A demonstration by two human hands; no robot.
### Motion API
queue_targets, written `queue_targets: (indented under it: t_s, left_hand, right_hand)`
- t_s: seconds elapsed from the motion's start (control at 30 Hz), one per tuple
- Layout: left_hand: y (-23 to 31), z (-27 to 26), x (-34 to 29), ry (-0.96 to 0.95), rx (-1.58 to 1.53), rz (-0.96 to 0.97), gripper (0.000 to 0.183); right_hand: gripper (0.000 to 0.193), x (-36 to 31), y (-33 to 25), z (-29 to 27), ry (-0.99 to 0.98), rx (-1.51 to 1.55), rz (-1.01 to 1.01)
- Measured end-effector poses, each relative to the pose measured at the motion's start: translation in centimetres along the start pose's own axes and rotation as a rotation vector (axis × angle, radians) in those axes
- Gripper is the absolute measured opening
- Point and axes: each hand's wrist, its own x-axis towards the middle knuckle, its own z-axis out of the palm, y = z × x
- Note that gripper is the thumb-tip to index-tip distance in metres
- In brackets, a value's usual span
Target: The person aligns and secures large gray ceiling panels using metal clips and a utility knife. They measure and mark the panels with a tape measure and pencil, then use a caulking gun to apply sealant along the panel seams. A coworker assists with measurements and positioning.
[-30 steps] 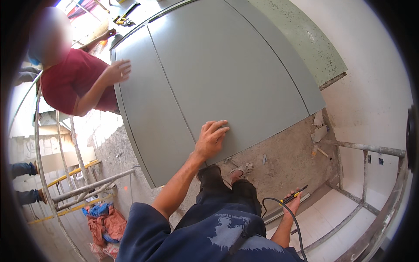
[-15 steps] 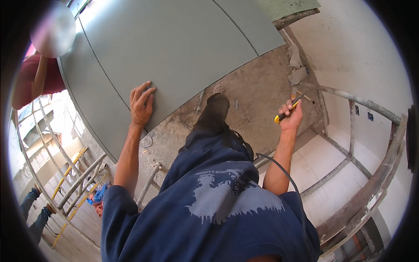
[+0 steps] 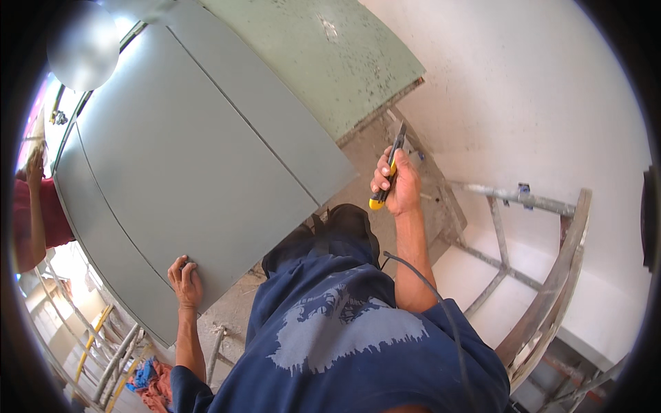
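My right hand (image 3: 401,182) is closed round a yellow and black utility knife (image 3: 392,171), its tip pointing up and away from me. It is held above the floor, to the right of a large grey panel (image 3: 206,151). Two dark straight lines run across this panel. My left hand (image 3: 184,282) rests on the panel close to its near edge, beside the left line, with bent fingers and nothing visibly gripped.
A speckled green board (image 3: 337,62) lies beyond the panel, near a white wall (image 3: 496,103). Metal scaffold rails (image 3: 509,265) stand at right, with more pipes (image 3: 124,358) at lower left. Another person's arm (image 3: 33,206) is at the panel's far left. A cable (image 3: 441,303) crosses my right arm.
My view has shifted toward the right and far side, showing more green board. The knife has come up nearer the panel's right corner. My left hand's fingers are more bent on the panel.
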Motion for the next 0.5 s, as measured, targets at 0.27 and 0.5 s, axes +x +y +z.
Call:
queue_targets:
  t_s: [0.27, 0.5]
  left_hand:
    - [4.0, 0.2, 2.2, 0.181, 0.115, -0.299, 0.016]
    - [16.8, 6.5, 7.8, 0.628, 0.09, -1.025, 0.028]
  right_hand:
    - [0.027, 11.6, -3.0, 0.4, -0.296, -0.044, 0.2]
    - [0.038, 24.8, -7.2, 2.2, -0.422, 0.056, 0.293]
